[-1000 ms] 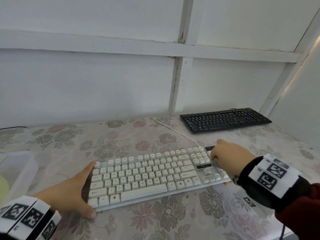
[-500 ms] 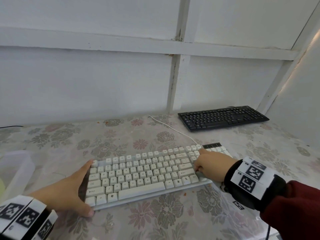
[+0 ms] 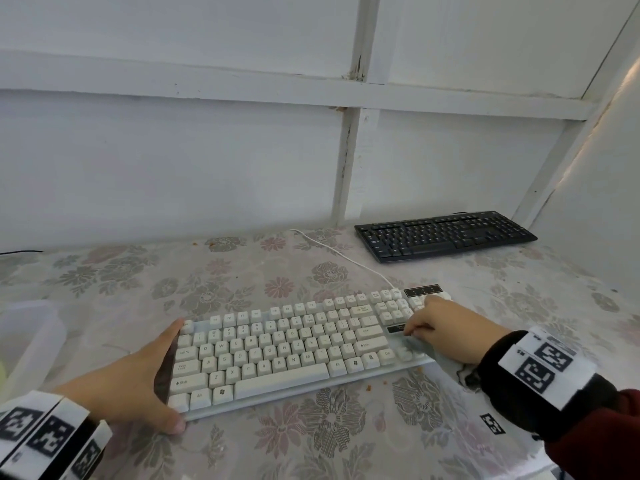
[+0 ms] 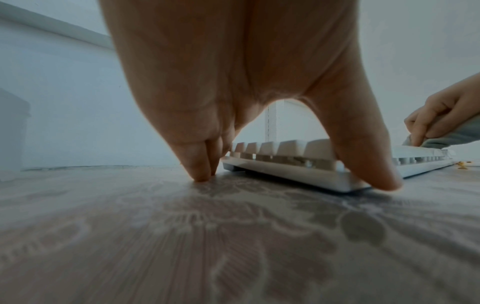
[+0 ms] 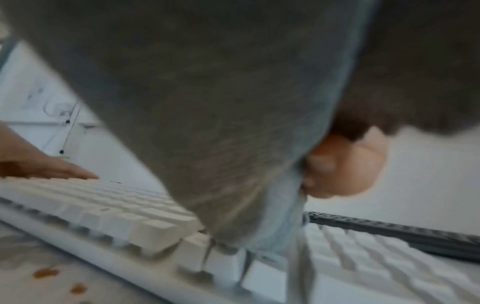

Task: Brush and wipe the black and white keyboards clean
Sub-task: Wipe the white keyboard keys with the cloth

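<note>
Beneath my grip spreads the counter [image 3: 277,282] in its floral plastic cover, pale grey and pink blooms all over. Orange-brown crumbs [image 3: 369,388] lie on it just nearer me than my right grip. Well off to the left of my left grip sits a translucent plastic tub [image 3: 31,337]. Beyond, a white panelled wall [image 3: 173,168] with raised battens.

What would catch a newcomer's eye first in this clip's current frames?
The white keyboard lies front and centre on the flowered tablecloth. The left hand braces its left end, and the right hand presses a grey cloth onto its right end. A black keyboard sits untouched at the back right by the wall, and orange crumbs dot the cloth near the front edge.
</note>
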